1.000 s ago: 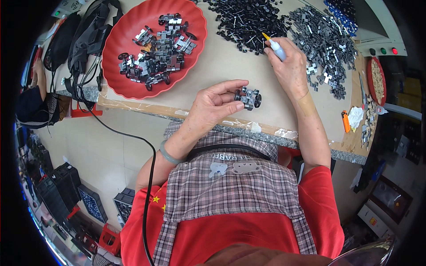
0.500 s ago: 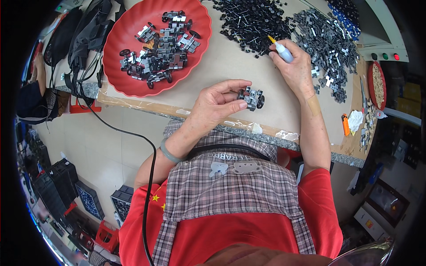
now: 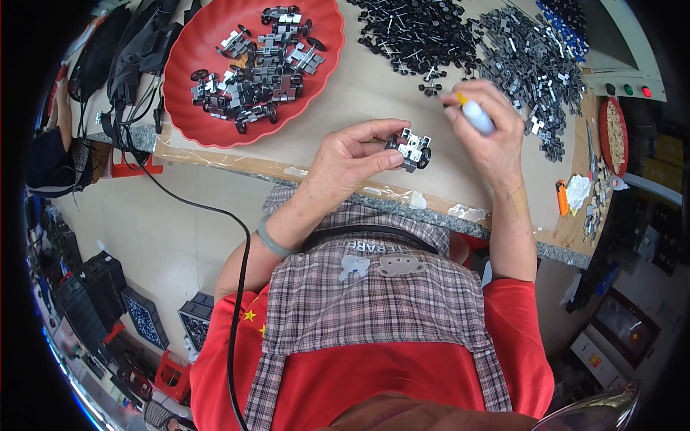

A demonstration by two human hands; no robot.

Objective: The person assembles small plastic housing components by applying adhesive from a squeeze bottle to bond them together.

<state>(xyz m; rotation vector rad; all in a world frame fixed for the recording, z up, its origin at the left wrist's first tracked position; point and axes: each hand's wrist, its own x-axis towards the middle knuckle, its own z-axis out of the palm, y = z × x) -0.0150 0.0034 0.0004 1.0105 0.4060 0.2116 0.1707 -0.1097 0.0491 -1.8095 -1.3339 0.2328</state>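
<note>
My left hand (image 3: 352, 154) pinches a small grey toy chassis with black wheels (image 3: 411, 149) just above the table's near edge. My right hand (image 3: 487, 133) is closed around a white applicator bottle with a yellow tip (image 3: 474, 113), its tip pointing up and left, a short way right of the chassis. A loose black axle with two wheels (image 3: 430, 89) lies on the table beyond both hands.
A red round tray (image 3: 194, 57) at the far left holds several finished wheeled chassis. Heaps of black axles (image 3: 413, 29) and grey parts (image 3: 532, 65) fill the far side. A small red dish (image 3: 615, 133), an orange lighter (image 3: 562, 197) and scraps lie at right. A black cable (image 3: 237, 237) hangs off the left edge.
My right hand has drawn back from the parts heap toward me, bringing the bottle close beside the chassis. My left hand still holds the chassis in about the same place.
</note>
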